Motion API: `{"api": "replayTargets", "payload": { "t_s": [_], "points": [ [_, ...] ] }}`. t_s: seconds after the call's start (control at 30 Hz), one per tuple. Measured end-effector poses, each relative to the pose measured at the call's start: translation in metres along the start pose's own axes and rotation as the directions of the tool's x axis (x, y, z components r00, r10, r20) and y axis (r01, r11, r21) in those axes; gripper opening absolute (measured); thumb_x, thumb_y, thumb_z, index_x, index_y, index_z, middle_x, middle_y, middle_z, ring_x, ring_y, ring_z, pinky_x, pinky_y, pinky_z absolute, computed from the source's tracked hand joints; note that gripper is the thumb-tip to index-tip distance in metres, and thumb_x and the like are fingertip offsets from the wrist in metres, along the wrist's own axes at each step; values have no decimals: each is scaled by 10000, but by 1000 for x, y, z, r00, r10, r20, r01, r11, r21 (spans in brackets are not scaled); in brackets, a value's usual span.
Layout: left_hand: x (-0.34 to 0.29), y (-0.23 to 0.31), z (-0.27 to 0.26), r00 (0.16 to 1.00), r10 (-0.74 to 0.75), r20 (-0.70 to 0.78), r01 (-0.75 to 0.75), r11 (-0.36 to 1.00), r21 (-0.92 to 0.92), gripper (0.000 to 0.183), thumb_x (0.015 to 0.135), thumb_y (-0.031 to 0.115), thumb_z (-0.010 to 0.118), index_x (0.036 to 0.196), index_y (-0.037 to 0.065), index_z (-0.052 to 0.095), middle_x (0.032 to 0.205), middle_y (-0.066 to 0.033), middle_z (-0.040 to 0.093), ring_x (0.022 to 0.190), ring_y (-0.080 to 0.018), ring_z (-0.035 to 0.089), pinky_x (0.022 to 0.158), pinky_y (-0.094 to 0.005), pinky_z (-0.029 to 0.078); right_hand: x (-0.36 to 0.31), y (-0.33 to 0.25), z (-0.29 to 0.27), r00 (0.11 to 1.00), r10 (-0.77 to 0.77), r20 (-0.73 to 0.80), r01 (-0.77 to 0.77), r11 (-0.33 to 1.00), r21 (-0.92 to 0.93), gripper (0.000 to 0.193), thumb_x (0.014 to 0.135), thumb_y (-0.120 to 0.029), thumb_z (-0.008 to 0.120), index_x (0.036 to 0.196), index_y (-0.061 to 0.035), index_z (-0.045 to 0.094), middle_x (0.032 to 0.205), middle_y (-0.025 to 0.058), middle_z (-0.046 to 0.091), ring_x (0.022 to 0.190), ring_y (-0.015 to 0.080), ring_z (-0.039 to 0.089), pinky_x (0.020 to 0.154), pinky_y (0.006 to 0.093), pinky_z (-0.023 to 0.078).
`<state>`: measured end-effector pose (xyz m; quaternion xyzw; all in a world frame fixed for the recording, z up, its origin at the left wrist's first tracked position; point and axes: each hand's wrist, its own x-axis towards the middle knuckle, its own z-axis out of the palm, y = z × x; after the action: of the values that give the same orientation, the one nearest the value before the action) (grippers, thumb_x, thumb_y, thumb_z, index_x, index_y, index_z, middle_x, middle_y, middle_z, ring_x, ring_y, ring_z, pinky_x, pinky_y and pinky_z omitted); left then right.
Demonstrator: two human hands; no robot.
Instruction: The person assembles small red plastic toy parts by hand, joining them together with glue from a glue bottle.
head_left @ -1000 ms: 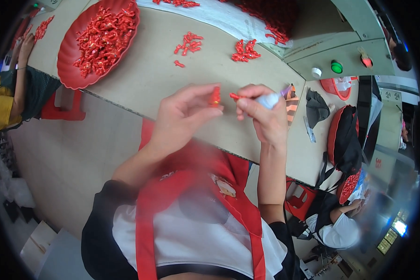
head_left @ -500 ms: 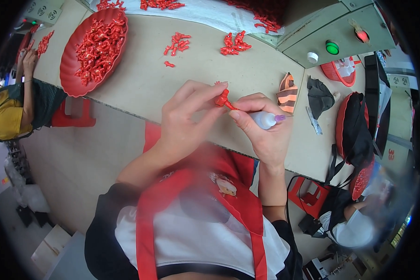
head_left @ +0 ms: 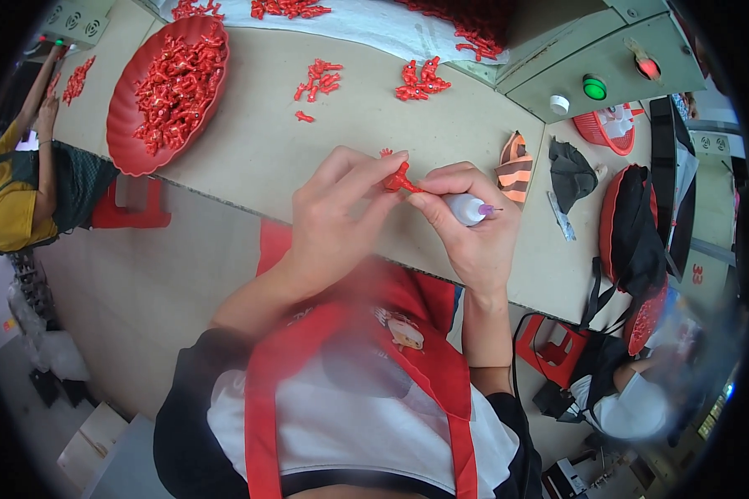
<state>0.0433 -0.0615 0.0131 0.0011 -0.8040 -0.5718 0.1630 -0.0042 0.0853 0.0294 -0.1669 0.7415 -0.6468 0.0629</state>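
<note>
Between my two hands, just above the table's near edge, is a small glossy red plastic figure (head_left: 399, 178). My left hand (head_left: 329, 208) pinches it between thumb and fingertips. From the other side, the thumb and forefinger of my right hand (head_left: 478, 245) grip its thin end. That same hand also keeps a small white squeeze bottle (head_left: 464, 209) in its palm, the purple tip pointing right. Ahead on the table lie a loose cluster of red parts (head_left: 319, 81), one single red part (head_left: 305, 116) and a tighter group of red figures (head_left: 422, 80).
A scalloped red bowl (head_left: 118, 133) heaped with red figures stands left. Orange-and-brown striped cloth (head_left: 515, 169), dark cloth (head_left: 571, 175) and a red basket (head_left: 591, 130) lie right, below a grey control box (head_left: 607, 62). A co-worker in yellow (head_left: 21, 204) sits far left.
My hands stay almost in place on the figure; the squeeze bottle has tilted slightly in my right hand. At far left, the co-worker's arm has reached up toward the box.
</note>
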Motion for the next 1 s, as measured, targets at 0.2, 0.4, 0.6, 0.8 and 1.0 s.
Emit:
{"api": "replayTargets", "payload": {
  "t_s": [0.2, 0.4, 0.6, 0.8, 1.0],
  "points": [
    [0, -1, -1, 999, -38, 13, 37, 998, 41, 389, 725, -121, 601, 1086, 26, 598, 912, -85, 531, 817, -165, 617, 743, -262, 545, 0, 6, 0, 996, 90, 22, -91, 995, 38, 122, 712, -26, 694, 806, -6, 617, 770, 40, 619, 707, 97, 569, 637, 223, 448],
    [-1, -6, 4, 998, 12, -58, -9, 999, 42, 390, 687, -37, 654, 1062, 63, 611, 852, -79, 565, 746, -193, 641, 623, -277, 512, 2, 8, -3, 975, 216, 55, -220, 970, 100, 125, 714, -52, 706, 797, -11, 621, 755, 12, 614, 704, 72, 549, 638, 215, 442],
    [-1, 4, -3, 995, -52, 81, 46, 996, 71, 410, 739, -78, 595, 1135, 26, 570, 973, -95, 536, 853, -165, 605, 769, -269, 533, 7, 17, -10, 945, 267, 188, -302, 933, 194, 131, 692, -31, 720, 765, -14, 613, 749, 14, 607, 688, 73, 540, 629, 218, 439],
    [-2, 3, -7, 983, -100, 156, 123, 981, -148, 386, 712, -12, 607, 1096, 31, 594, 951, -102, 562, 848, -206, 622, 733, -286, 505, 9, 19, -13, 919, 256, 301, -344, 892, 292, 162, 658, 14, 736, 748, -11, 603, 746, 22, 606, 694, 84, 552, 635, 229, 449],
    [-2, -1, -11, 965, -145, 219, 189, 963, -194, 371, 718, -14, 604, 1088, 7, 591, 956, -101, 562, 874, -181, 597, 776, -283, 488, 9, 18, -12, 903, 271, 334, -375, 876, 303, 178, 647, 25, 743, 725, -16, 589, 738, 27, 606, 686, 85, 558, 625, 227, 455]
  ]
}}
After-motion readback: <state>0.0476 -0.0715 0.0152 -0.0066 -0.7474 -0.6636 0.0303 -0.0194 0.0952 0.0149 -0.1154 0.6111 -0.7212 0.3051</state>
